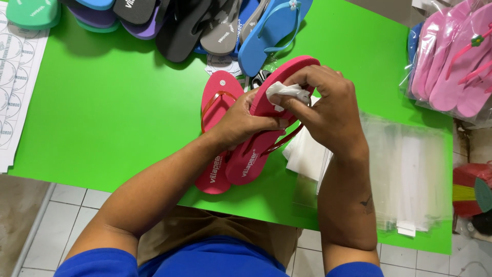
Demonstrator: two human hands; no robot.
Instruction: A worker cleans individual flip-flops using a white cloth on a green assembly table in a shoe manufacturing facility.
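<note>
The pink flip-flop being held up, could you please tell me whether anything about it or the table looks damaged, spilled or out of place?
Nothing stands out. The left hand steadies the pink flip-flop while the right hand presses a small white piece against it. Its mate lies flat on the green table, with no visible damage or spill.

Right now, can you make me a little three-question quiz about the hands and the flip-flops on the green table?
1. True or false: the left hand grips the raised pink foam flip-flop.
2. What does the right hand pinch in its fingers? A) small white tag B) scissors C) blue sandal
3. Where does the second pink foam flip-flop lie?

Key
1. True.
2. A.
3. Flat on the green table, left of the raised one, partly under the left hand.
</note>
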